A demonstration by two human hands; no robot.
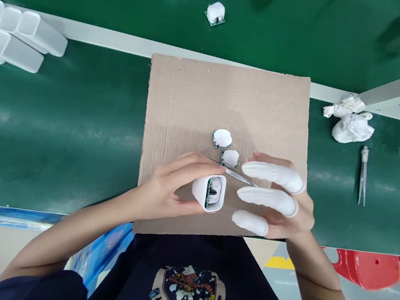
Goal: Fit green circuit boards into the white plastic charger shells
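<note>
The left hand [166, 192] is gripping the white casing [209, 192]. The right hand [277, 202] is pinching tweezers [240, 177], which should be entering the opening gently.

Even overhead light is falling across the scene; exposure is sitting bright, without harsh shadows. Soft glare bands are streaking the green tabletop [62, 124] at left and right. Edges are bowing from wide-angle distortion. Upper-right corner is showing motion blur; the centre is holding sharp.
</note>
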